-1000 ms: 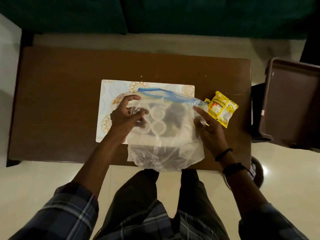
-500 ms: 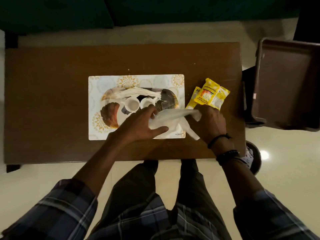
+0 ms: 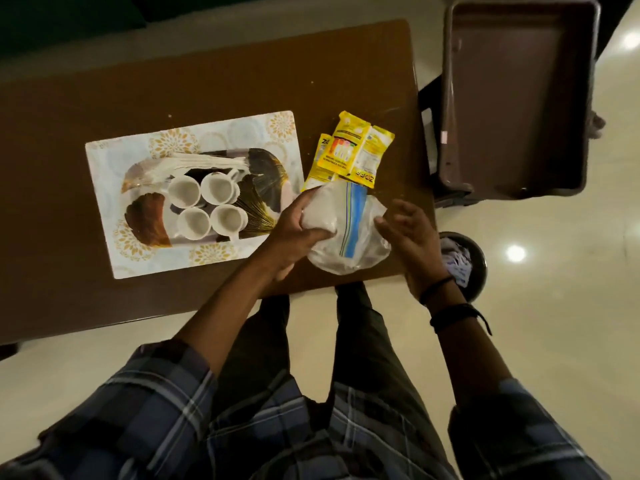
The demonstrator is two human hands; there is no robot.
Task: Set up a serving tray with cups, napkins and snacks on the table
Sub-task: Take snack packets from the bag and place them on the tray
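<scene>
The left hand (image 3: 300,226) squeezes a crumpled clear bag (image 3: 349,230) with a blue zip strip, near the table (image 3: 207,81) edge. The right hand (image 3: 407,233) is spread beside the bag. Behind lie yellow snack packs (image 3: 349,150); one reads "ZOFS". Left of them, four white cups (image 3: 207,204) and napkins (image 3: 194,164) sit on the tray (image 3: 145,220).

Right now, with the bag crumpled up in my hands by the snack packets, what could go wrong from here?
1. The left hand grips the zip bag right against the yellow snack packets; pulling the bag away could drag or flick them toward the table edge.
2. The four cups stand tightly packed on the tray, beside the left forearm; a sweep back could knock them.
3. The open right hand barely touches the bag, so it might slip toward the bin.
</scene>
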